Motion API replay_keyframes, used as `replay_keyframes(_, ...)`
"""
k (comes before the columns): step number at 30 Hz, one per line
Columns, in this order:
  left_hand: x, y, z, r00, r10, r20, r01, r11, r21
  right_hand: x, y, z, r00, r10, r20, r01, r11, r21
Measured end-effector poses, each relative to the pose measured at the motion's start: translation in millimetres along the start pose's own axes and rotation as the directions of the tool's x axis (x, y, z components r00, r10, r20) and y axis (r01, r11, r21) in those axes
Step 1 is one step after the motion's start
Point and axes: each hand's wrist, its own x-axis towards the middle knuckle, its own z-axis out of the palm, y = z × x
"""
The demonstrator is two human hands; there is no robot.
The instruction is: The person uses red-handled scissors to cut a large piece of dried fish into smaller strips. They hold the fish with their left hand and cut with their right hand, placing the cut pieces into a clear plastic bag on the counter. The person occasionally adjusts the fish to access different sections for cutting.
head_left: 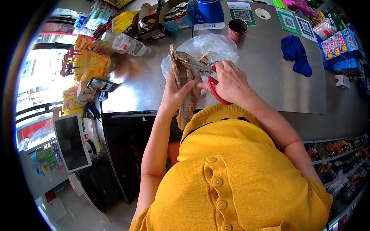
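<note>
My left hand is closed around a long, brown, flat piece that looks like dried fish, held upright over the counter's near edge. Red-handled scissors are in my right hand, with fingers wrapped on the handles. Their metal blades reach left to the upper part of the dried fish; whether they are closed on it I cannot make out. Behind it, a crumpled clear plastic bag lies on the steel counter, with small brown bits on it.
A dark-filled red tin stands beyond the bag. A blue cloth lies to the right. At the left are plastic bottles, a phone and a tablet-like screen. Boxes of packets line the back.
</note>
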Motion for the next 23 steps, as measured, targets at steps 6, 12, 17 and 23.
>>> replay_keyframes(6, 0.9, -8.2, -5.5, 0.998, 0.042, -0.043, -0.039, 0.997, 0.069, -6.1, 6.0, 1.9, 0.982, -0.128, -0.139, 0.113, 0.987, -0.112)
replay_keyframes(12, -1.2, -8.5, 2.4, 0.993, 0.113, 0.029, -0.116, 0.948, 0.295, 4.5, 5.1, 2.2, 0.993, -0.082, -0.088, 0.071, 0.991, -0.116)
replay_keyframes(17, 0.4, -4.0, -0.3, 0.982, 0.157, 0.107, -0.174, 0.967, 0.186, 6.8, 12.4, 10.4, 0.981, -0.153, -0.119, 0.148, 0.988, -0.048)
replay_keyframes(23, -1.0, -2.7, -7.8, 0.98, 0.113, 0.163, -0.146, 0.967, 0.209, 13.4, 21.1, 9.7, 0.983, -0.179, 0.044, 0.17, 0.973, 0.155)
